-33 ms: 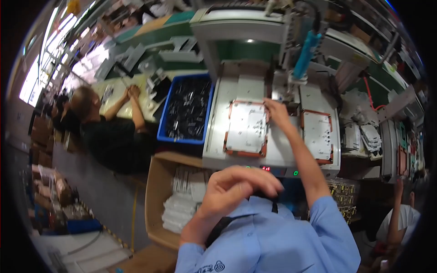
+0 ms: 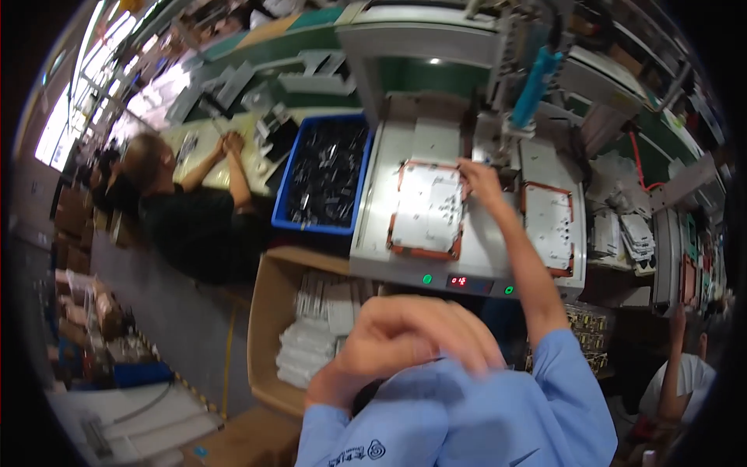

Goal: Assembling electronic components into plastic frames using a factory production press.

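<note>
My right arm reaches forward over the machine bed. The right hand (image 2: pixel 482 184) is at the upper right corner of a flat white panel (image 2: pixel 426 208), its fingertips drawn together on the edge; whatever is between them is too small to make out. That panel lies in an orange-brown frame fixture (image 2: pixel 424 252) with black corner pieces. Close in front of my chest is my left hand (image 2: pixel 420 333), bent at the wrist. Its fingers are curved and smeared by motion, and the palm side is hidden. A second white panel (image 2: pixel 548 226) lies in a similar fixture to the right.
A blue screwdriver-like tool head (image 2: pixel 537 89) hangs above the bed. Left stands a blue bin (image 2: pixel 285 183) of black parts; below it, a cardboard box (image 2: pixel 267 327) holds white pieces. Green-lit buttons and a red display (image 2: pixel 459 281) line the front edge. A co-worker (image 2: pixel 183 210) sits at left.
My left hand has shifted right and slightly down, its fingers now more blurred. More of the front control strip shows. The right hand stays at the panel's corner, and the view has shifted slightly.
</note>
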### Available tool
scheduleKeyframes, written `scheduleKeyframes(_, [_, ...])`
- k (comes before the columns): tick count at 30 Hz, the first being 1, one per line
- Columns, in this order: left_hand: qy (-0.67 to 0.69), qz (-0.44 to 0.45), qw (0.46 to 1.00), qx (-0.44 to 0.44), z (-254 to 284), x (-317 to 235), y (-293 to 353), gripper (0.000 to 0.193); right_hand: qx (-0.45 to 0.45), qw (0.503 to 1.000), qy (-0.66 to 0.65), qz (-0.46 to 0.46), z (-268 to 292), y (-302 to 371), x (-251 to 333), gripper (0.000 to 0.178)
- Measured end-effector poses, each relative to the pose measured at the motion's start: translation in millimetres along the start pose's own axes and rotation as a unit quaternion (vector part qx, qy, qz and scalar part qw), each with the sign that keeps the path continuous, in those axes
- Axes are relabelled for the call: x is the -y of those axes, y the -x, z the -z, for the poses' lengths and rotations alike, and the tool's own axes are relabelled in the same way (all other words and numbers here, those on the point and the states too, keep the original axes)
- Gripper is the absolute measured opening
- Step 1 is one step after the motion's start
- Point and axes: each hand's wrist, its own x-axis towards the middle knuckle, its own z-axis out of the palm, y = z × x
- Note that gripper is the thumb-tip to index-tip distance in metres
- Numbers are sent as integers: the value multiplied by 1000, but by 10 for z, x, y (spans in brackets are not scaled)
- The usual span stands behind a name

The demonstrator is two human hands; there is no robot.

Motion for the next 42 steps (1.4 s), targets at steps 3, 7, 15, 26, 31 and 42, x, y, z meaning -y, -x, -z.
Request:
scheduleKeyframes(3, [110,-72,980,147,-294,-84,-182,23,58,994,-61,-69,91,-79,183,27])
scheduleKeyframes(7, [228,-97,927,281,-430,-181,-351,24,78,989,-85,-95,23,-38,317,26])
scheduleKeyframes(15, [126,-193,970,78,-415,-72,134,13,63,984,-39,-163,97,45,592,24])
scheduleKeyframes(26, [-651,291,682,-164,1496,1328,1641,47,-34,996,77,-5,-141,37,307,20])
scheduleKeyframes(31, [-792,344,497,-89,1759,1677,1681,79,-62,993,100,-31,-134,162,389,24])
scheduleKeyframes(42, [-886,267,376,-42,1773,1843,1690,81,-94,982,-15,-166,91,1480,1037,25])
